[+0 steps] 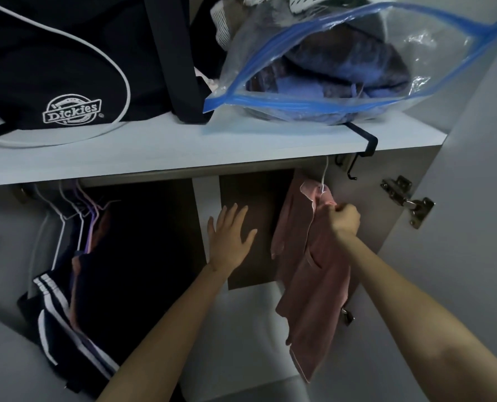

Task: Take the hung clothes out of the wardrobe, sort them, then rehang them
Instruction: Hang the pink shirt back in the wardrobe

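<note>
R hand (344,219): clenched on pink garment (314,300) at its top, centre-right; garment hangs on white hanger (324,175).
L hand (231,240): fingers spread, grasping nothing; centre, maybe touching brown panel (259,192).
Writing: "Dickies" on black bag (73,110), upper left.
Lower left: dark clothes (111,271), hung.

One head-worn camera looks into the open wardrobe (372,242) from very near, set a little above the white shelf (183,152) and tilted down, so the shelf's top face shows. Above the shelf, a black bag (53,68) and clear zip bag (357,53) are cropped by the top edge; below it, both arms (166,329) enter from the bottom edge toward the pink garment (314,300).
</note>
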`<state>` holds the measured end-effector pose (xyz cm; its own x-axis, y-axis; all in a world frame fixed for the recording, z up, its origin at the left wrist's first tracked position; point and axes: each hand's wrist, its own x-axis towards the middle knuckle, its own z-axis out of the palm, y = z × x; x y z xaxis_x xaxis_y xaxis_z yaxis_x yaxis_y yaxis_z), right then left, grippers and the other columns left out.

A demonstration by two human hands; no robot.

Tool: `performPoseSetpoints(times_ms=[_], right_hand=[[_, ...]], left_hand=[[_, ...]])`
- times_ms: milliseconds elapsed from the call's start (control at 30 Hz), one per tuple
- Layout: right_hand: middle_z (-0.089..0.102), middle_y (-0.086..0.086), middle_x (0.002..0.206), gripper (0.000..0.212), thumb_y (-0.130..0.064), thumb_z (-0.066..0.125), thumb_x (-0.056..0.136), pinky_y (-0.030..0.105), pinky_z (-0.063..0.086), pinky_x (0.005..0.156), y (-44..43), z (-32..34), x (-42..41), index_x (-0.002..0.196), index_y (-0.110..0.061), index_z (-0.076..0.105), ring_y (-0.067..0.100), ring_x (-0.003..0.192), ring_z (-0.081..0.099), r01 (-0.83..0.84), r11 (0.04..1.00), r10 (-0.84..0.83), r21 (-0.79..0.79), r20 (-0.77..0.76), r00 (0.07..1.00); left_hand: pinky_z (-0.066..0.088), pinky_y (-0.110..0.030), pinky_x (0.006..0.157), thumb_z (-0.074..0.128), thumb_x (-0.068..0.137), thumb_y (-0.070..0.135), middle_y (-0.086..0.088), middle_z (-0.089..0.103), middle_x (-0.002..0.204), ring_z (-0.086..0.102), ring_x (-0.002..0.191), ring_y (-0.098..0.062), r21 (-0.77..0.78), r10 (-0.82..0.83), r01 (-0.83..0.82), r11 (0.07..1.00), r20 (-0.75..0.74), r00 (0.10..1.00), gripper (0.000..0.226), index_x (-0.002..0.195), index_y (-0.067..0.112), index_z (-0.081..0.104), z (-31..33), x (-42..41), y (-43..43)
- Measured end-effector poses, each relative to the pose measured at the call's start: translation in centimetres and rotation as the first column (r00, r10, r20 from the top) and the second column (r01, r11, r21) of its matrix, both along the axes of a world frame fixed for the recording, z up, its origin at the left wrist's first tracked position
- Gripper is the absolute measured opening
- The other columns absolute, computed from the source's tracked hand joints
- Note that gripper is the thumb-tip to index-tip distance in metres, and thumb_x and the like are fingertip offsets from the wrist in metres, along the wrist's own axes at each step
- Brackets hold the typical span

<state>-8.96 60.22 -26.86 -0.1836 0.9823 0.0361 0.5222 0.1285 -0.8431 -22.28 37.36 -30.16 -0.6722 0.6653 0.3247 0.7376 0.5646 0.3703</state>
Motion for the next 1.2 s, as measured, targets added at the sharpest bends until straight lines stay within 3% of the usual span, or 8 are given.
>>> performPoseSetpoints(times_ms=[433, 733, 867, 1000, 1200], right_hand=[[0.066, 0.032, 0.101, 0.034, -0.023, 0.053, 0.091, 0.042, 0.048, 0.087, 1.8, -0.8, 0.3, 0.096, 0.007, 0.068, 0.047, 0.098, 0.061, 0.066, 0.997, -0.066, 0.029, -0.014, 0.998], [0.061, 0.025, 0.116, 0.033, -0.021, 0.063, 0.093, 0.045, 0.046, 0.087, 1.3, -0.9, 2.4, 0.115, 0.001, 0.051, 0.043, 0.107, 0.059, -0.095, 0.99, 0.085, 0.102, 0.096, 0.992], [0.055, 0.023, 0.13, 0.05, -0.02, 0.067, 0.09, 0.045, 0.044, 0.098, -0.4, -0.3, 4.5, 0.132, 0.0, 0.047, 0.041, 0.12, 0.053, -0.17, 0.974, 0.145, 0.152, 0.164, 0.976], [0.046, 0.016, 0.144, 0.068, -0.031, 0.062, 0.094, 0.048, 0.041, 0.104, -4.2, 0.4, 7.9, 0.151, -0.012, 0.028, 0.037, 0.13, 0.044, -0.294, 0.924, 0.21, 0.246, 0.317, 0.925], [0.038, 0.009, 0.152, 0.07, -0.042, 0.053, 0.097, 0.047, 0.035, 0.107, -11.4, 0.5, 13.6, 0.155, -0.024, 0.019, 0.032, 0.138, 0.034, -0.323, 0.903, 0.138, 0.284, 0.519, 0.844]], left_hand=[[-0.001, -0.049, 0.122, 0.039, 0.101, 0.052, 0.002, 0.018, 0.164, 0.004, 0.153, -0.019, -0.087, 0.003, 0.0, 0.996, 0.04, 0.999, 0.061, 0.156, 0.029, 0.023, -0.1, -0.1, 1.0], [-0.002, -0.048, 0.121, 0.044, 0.1, 0.05, 0.001, 0.024, 0.163, 0.008, 0.152, -0.02, -0.031, -0.085, 0.087, 0.996, 0.06, 0.995, 0.06, 0.154, 0.029, 0.028, -0.2, 0.6, 1.3], [0.002, -0.049, 0.122, 0.045, 0.1, 0.05, 0.001, 0.028, 0.161, 0.013, 0.151, -0.022, -0.005, -0.168, 0.168, 0.986, 0.038, 0.985, 0.06, 0.154, 0.028, 0.031, -0.1, 2.1, 1.8], [0.003, -0.05, 0.122, 0.045, 0.1, 0.05, 0.001, 0.028, 0.161, 0.014, 0.151, -0.021, -0.003, -0.251, 0.251, 0.968, 0.02, 0.968, 0.06, 0.153, 0.027, 0.031, 0.4, 3.6, 1.7], [0.002, -0.052, 0.12, 0.048, 0.099, 0.05, -0.001, 0.027, 0.161, 0.013, 0.151, -0.022, 0.0, -0.394, 0.394, 0.919, -0.002, 0.919, 0.061, 0.153, 0.027, 0.031, 0.3, 6.2, 0.3]])
